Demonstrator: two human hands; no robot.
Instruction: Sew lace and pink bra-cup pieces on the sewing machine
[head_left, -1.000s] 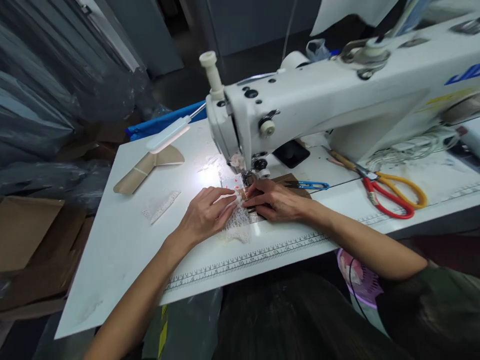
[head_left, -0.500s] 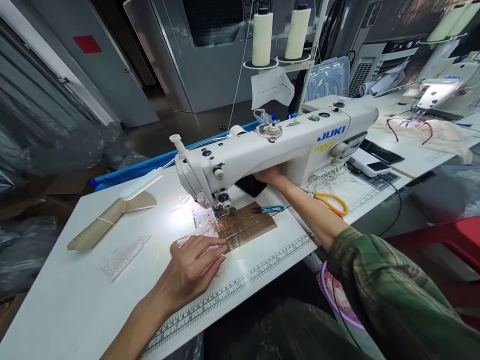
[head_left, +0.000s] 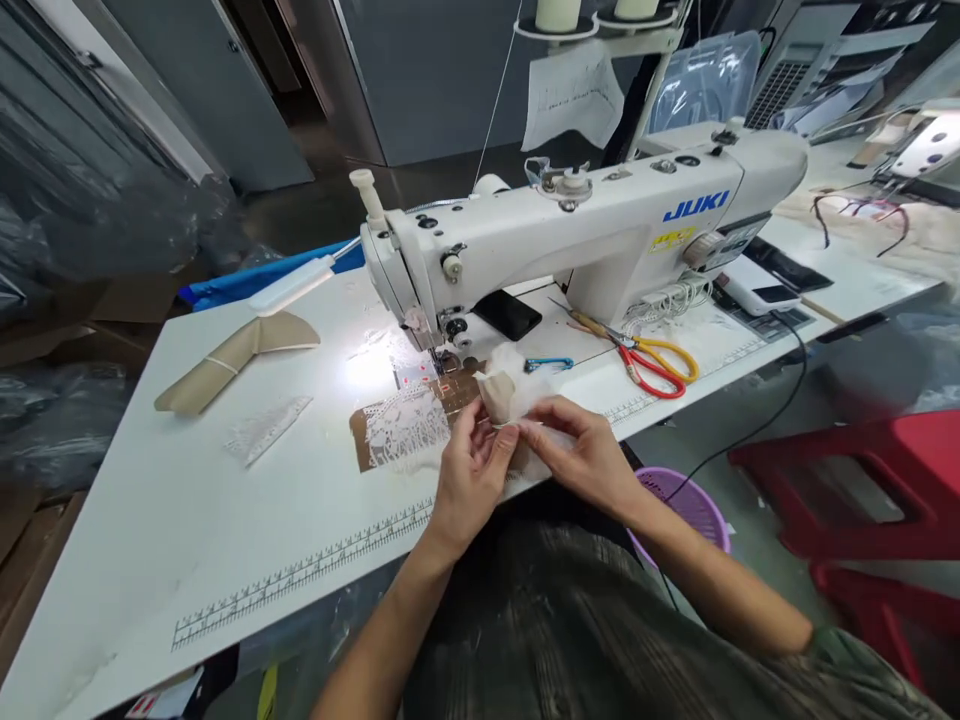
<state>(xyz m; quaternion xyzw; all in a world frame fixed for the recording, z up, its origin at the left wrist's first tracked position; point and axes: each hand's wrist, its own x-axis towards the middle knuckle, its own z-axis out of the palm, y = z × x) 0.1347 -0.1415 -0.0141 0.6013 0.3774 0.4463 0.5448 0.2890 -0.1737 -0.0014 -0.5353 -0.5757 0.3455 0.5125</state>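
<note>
Both my hands pinch a piece of pale sheer fabric (head_left: 504,388) just in front of the sewing machine (head_left: 577,235). My left hand (head_left: 472,480) has it between thumb and fingers. My right hand (head_left: 592,460) grips its lower right side, fingertips close to the left thumb. Left of the hands, white lace (head_left: 409,425) lies over a brown sheet (head_left: 361,445) that reaches under the needle area. Blue thread snips (head_left: 549,364) rest right behind the fabric. A black phone (head_left: 510,316) lies under the machine arm.
Scissors with red and yellow handles (head_left: 656,365) lie right of the machine. A folded tan piece (head_left: 202,375) and a lace scrap (head_left: 268,430) are on the left of the table. A purple basket (head_left: 694,510) and red stool (head_left: 847,480) stand below, right.
My right hand has come out from under the machine arm to the front. Pale fabric is now in both hands. My left hand has moved right, off the lace.
</note>
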